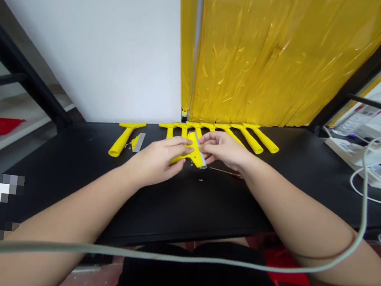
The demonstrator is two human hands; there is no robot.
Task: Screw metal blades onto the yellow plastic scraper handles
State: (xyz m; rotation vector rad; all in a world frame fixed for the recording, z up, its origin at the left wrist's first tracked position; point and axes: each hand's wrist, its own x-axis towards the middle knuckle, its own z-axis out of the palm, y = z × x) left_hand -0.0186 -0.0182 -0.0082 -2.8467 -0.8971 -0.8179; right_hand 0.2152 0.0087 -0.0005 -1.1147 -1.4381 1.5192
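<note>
My left hand [166, 157] grips a yellow scraper [194, 152] by its handle and head, thumb on top. Fingers of my right hand [222, 149] pinch the grey metal blade [203, 161] along the scraper's right edge. Just below lie tiny nuts or screws, and a small screw [200, 180] rests nearer me on the black table. A thin screwdriver-like tool [226, 172] lies partly under my right wrist. Left of my hands are a yellow scraper handle [121, 142] and a loose blade [138, 142] with a yellow piece beside it.
Several yellow scraper handles [252, 140] stand in a row along the back of the black table [169, 205]. Behind them rise a white panel [120, 38] and yellow plastic sheeting [249, 53]. A pale cable [198, 260] crosses in front. At right are a plastic bottle [369, 108] and white devices.
</note>
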